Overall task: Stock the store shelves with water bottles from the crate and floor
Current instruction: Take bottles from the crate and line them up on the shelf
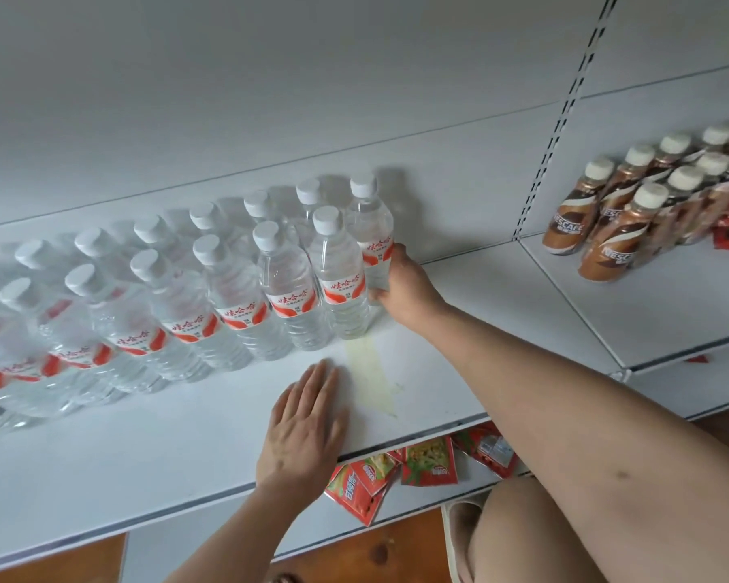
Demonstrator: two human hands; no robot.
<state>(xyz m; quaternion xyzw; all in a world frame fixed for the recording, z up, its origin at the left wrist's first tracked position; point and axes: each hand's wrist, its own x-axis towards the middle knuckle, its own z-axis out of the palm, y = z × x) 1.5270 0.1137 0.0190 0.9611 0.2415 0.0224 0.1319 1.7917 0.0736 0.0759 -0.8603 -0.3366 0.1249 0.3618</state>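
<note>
**Count.** Two rows of clear plastic water bottles (289, 284) with white caps and red-and-white labels stand upright on the white metal shelf (144, 456). Seven caps can be counted in the back row and six in the front. Both rows run left into blur and the frame edge, so the full number cannot be told.

The end bottle (371, 233) stands at the right end of the back row, just behind the last bottle of the front row. The right hand (403, 290) holds it low on the body, fingers (396, 256) clamped round the label. The left hand (304, 418) lies flat on the shelf near its front edge, fingers straight and together, holding nothing.

In the next bay to the right, nine brown coffee bottles (607, 254) with white caps are visible, the group cut by the frame edge. On the lower shelf, about five red snack packets (428, 467) overlap.

**Edges and room.** Bare shelf lies open from the right end of the rows to the slotted white upright (565, 119). It is also open along the front strip before the rows.

**Surface and room.** A yellowish stain (371, 372) runs from the base of the front row's last bottle toward the front edge. The back panel (270, 77) is plain white. Brown wood floor (375, 553) shows below.
</note>
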